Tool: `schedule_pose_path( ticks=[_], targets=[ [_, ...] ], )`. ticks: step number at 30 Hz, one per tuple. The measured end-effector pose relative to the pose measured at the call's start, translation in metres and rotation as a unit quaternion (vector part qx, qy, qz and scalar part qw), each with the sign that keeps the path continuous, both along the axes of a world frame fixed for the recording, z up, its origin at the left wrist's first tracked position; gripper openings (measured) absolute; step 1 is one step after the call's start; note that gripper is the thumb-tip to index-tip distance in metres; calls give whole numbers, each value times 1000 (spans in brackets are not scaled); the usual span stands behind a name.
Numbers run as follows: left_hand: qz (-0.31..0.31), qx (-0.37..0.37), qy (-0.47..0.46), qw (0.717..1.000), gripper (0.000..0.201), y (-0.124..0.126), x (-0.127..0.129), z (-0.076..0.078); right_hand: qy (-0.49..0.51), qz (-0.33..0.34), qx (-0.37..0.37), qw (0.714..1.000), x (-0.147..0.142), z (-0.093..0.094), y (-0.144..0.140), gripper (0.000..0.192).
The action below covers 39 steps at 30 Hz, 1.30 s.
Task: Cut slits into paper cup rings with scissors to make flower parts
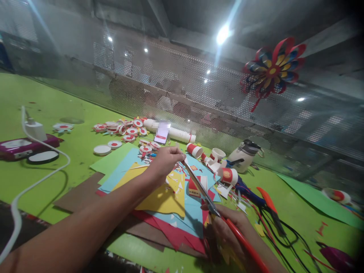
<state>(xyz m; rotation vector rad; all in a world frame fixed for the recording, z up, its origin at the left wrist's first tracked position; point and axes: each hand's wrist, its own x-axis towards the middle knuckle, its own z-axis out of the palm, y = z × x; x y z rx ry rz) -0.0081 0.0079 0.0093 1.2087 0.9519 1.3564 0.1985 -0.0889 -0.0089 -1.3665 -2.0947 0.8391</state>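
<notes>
My left hand (166,159) reaches forward over a stack of coloured paper sheets (162,197), fingers pinched together near the tip of the scissors; what it pinches is too small to tell. My right hand (230,231) grips red-handled scissors (212,201), blades pointing up and away toward the left hand. Yellow, blue and red sheets lie under both hands, with small paper scraps scattered on them.
The green table (71,151) carries round red-and-white paper discs (125,129), paper cups (196,149), a white tube (176,132), a phone (162,134), a white bottle (243,155), a charger with white cable (34,131), and black cables (281,227). A paper pinwheel (271,70) hangs on the mesh wall.
</notes>
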Motion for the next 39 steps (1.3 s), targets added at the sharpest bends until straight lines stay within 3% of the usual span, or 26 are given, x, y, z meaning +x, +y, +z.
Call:
schedule_pose_path(
  ticks=[6, 14, 26, 39],
  targets=[
    [-14, 4, -10, 1000, 12, 0, 0, 1, -13, 5, 22, 1000, -3, 4, 0, 44],
    [-13, 5, -8, 1000, 12, -2, 0, 2, -17, 1, -4, 1000, -4, 11, -4, 42],
    [-6, 1, -9, 1000, 13, -1, 1, 1, -24, -5, -4, 1000, 2, 2, 0, 55],
    [1, -4, 6, 1000, 13, -2, 1, 3, -36, -3, 42, 998, 5, -2, 2, 47]
  ],
)
